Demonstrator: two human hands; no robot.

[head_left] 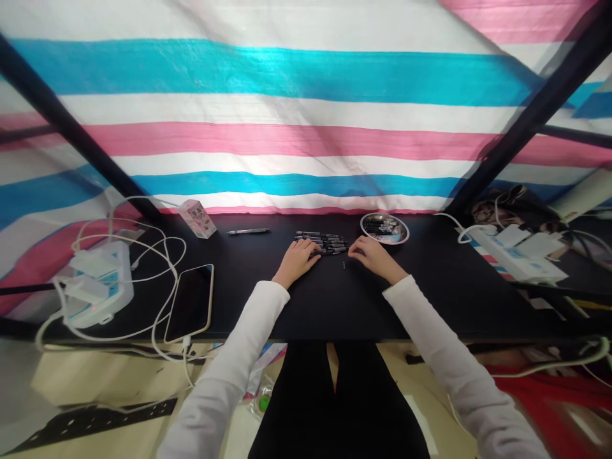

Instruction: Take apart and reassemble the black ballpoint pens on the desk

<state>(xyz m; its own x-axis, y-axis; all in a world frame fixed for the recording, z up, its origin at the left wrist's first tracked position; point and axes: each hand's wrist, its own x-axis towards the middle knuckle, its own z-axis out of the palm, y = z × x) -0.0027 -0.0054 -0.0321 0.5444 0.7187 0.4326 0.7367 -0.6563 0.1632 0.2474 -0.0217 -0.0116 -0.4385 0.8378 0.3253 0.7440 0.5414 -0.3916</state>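
Several dark pens lie side by side in a pile on the black table. My left hand rests at the pile's near left side, its fingers closed on a pen at the near edge. By the right end of that pen is my right hand, fingertips pinched together; whatever is between them is hidden. A tiny dark and silver piece lies on the table between the hands. Behind my right hand stands a shiny round metal bowl holding more pens.
A single pen lies at the back left beside a small pink box. At the left are a phone, looping white cables and a power strip. Another power strip sits at the right. A striped sheet hangs behind the table.
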